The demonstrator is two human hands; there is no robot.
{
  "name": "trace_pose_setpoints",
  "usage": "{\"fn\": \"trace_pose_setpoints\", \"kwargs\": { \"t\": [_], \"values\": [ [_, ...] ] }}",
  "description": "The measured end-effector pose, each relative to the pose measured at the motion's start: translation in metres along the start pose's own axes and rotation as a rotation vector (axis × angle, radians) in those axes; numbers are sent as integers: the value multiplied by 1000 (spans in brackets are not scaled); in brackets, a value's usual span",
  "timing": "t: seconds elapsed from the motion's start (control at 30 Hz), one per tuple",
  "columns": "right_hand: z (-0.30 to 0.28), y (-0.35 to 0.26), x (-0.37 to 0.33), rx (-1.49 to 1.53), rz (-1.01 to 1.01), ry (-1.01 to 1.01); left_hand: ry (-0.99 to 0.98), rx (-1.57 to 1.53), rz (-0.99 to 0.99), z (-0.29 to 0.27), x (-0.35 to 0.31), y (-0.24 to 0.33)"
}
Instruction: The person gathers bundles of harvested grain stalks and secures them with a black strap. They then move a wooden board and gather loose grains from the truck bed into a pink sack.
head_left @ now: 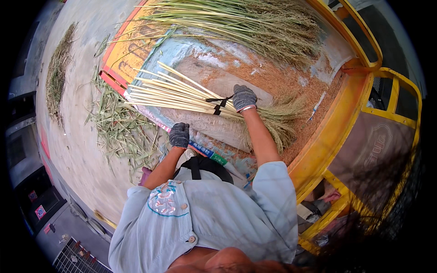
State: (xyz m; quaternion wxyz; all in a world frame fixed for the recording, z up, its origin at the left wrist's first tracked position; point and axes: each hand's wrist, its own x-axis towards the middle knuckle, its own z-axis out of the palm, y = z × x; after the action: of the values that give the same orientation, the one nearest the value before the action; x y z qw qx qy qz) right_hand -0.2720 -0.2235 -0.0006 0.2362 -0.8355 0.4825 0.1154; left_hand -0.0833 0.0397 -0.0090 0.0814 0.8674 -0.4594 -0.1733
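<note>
Head view: a tied bundle of pale stalks (182, 95) lies across the board at centre. Right hand (244, 97) grips it at the black tie. Left hand (180, 134), at seven o'clock, is fisted, holding nothing visible. Loose stalks (241, 22) at twelve.

- Left hand (179, 135), gloved, curled into a loose fist at centre frame, forearm bare, elbow bent.
- Right hand (244, 97), gloved, reaching higher, fingers curled down, arm nearly straight.

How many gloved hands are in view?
2: the left hand rests at the bed's near edge; the right hand grips the tied stalk bundle.
</note>
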Motion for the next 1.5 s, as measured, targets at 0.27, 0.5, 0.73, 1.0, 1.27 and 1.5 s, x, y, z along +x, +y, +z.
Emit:
{"fn": "trace_pose_setpoints", "kwargs": {
  "t": [0.27, 0.5, 0.73, 1.0, 1.27, 1.5],
  "values": [
    [26, 23, 13, 243, 11, 51, 192, -382, 55, 0, -25, -42],
    [22, 17, 4, 285, -10, 58, -5, -129, 616, -52, 90, 116],
    [20, 20, -3, 334, -54, 122, -507, 397, 536, -29, 128, 181],
    [4, 31, -16, 169, -149, 215, -555, 188, 688, -49, 69, 131],
    [9, 18, -9, 90, -125, -131, -464, -136, 694, -53, 50, 107],
    [13, 50, -28, 318, -373, -182, -963, -1331, -55, -48, 64, 134]
  ]
}}
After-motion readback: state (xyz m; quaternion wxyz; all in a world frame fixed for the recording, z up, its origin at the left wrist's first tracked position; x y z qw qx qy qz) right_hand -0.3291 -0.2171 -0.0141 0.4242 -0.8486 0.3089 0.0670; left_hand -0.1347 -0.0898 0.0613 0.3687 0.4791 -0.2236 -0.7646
